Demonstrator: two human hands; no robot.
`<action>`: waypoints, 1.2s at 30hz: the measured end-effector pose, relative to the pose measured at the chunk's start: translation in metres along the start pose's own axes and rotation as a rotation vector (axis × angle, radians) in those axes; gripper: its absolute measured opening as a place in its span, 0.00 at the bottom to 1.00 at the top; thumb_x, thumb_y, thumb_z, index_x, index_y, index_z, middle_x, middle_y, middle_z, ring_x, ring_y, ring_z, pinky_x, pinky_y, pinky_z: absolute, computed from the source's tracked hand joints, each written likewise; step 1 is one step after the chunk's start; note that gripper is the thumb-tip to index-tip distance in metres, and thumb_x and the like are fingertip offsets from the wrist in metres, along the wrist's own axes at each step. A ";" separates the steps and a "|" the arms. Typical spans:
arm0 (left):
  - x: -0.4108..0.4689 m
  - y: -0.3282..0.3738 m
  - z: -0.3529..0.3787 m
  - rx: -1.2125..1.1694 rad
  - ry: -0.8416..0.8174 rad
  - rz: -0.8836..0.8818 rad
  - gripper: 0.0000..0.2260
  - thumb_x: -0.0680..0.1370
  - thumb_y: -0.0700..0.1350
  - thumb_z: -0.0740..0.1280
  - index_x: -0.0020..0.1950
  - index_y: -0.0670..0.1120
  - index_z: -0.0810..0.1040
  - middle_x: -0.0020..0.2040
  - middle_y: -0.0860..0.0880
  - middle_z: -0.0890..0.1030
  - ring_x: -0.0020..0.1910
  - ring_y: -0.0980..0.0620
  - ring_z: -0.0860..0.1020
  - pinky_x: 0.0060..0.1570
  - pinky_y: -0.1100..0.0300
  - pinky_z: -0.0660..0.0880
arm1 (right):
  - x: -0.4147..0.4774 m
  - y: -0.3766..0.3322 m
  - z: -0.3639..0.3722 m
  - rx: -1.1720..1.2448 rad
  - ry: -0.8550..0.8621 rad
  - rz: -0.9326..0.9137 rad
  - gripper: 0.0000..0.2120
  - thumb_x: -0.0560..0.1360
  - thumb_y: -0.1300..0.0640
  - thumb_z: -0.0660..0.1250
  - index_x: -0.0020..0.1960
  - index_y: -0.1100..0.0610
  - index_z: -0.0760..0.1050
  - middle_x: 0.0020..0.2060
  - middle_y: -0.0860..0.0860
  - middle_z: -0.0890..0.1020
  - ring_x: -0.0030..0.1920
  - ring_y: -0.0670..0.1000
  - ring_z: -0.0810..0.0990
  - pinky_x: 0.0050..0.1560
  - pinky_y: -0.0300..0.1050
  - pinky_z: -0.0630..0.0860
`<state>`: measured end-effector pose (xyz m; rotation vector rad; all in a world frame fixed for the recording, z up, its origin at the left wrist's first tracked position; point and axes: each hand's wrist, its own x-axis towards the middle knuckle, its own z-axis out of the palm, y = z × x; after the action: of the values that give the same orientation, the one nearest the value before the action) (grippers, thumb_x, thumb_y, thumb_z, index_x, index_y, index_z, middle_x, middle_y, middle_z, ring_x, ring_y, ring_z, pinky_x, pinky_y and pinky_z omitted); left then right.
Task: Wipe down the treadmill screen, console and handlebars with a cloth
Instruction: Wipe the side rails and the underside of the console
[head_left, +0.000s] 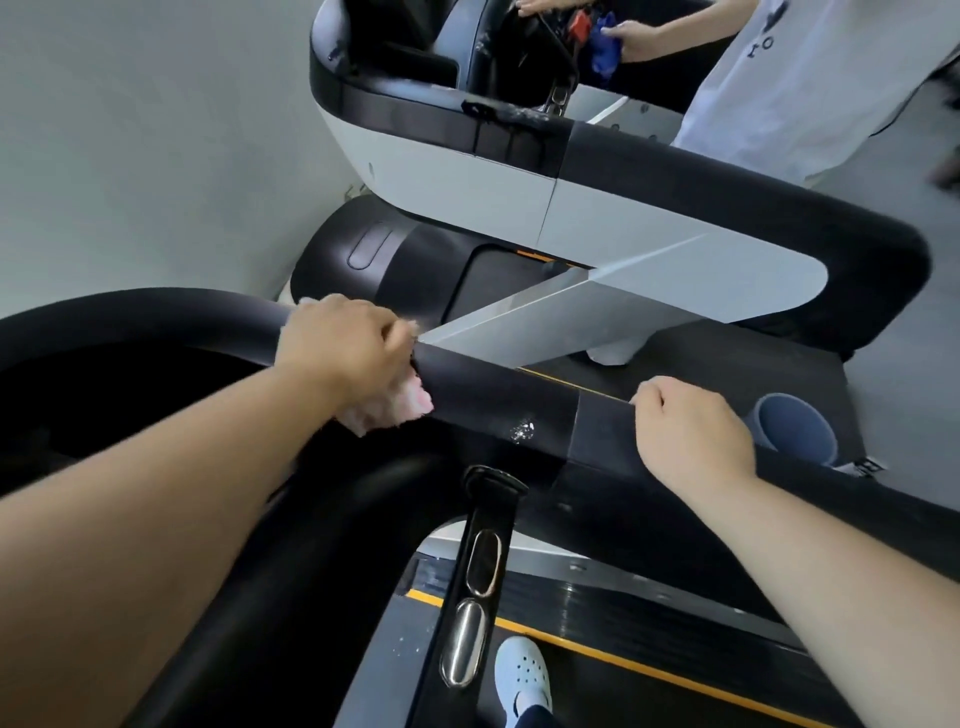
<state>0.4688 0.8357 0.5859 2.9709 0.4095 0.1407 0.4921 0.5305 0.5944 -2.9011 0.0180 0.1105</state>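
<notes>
My left hand (345, 345) presses a pink cloth (400, 402) onto the black padded handlebar (498, 395) of my treadmill, wrapped over its top near the bend. A little of the cloth pokes out below and beside my fingers. Further right along the same bar my right hand (693, 434) grips it with curled fingers. A small wet white speck (522, 430) lies on the bar between my hands. A black inner handle with two chrome pulse sensors (475, 592) points down toward the belt. The screen is out of view.
A second treadmill (467, 171) stands close beyond mine, and another person in a white shirt (789, 78) wipes it with a blue cloth (605, 44). A grey wall fills the left. A blue-grey cup (795, 428) sits past my right hand. My white shoe (522, 675) rests on the belt.
</notes>
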 end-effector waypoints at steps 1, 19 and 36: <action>0.003 0.006 0.001 0.021 0.005 -0.085 0.18 0.76 0.53 0.50 0.36 0.51 0.77 0.42 0.49 0.81 0.41 0.45 0.71 0.46 0.54 0.67 | 0.001 -0.002 0.002 0.003 0.022 -0.003 0.18 0.80 0.54 0.49 0.44 0.54 0.76 0.40 0.53 0.80 0.39 0.56 0.71 0.60 0.59 0.71; -0.042 0.035 0.024 -0.050 0.260 0.035 0.18 0.77 0.54 0.56 0.56 0.53 0.83 0.58 0.52 0.82 0.63 0.46 0.75 0.65 0.51 0.62 | 0.003 -0.002 -0.002 0.045 -0.006 -0.040 0.16 0.80 0.55 0.48 0.41 0.56 0.72 0.41 0.55 0.79 0.36 0.55 0.71 0.40 0.46 0.66; -0.049 0.047 0.040 -0.587 0.452 -0.685 0.26 0.80 0.45 0.51 0.77 0.40 0.54 0.78 0.39 0.48 0.76 0.38 0.48 0.73 0.45 0.45 | 0.022 -0.057 0.022 0.056 -0.015 -0.214 0.19 0.81 0.52 0.48 0.41 0.57 0.73 0.37 0.54 0.76 0.37 0.52 0.75 0.31 0.41 0.67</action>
<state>0.4388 0.7725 0.5499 2.0715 1.1668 0.7084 0.5137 0.5908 0.5851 -2.8242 -0.2862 0.0923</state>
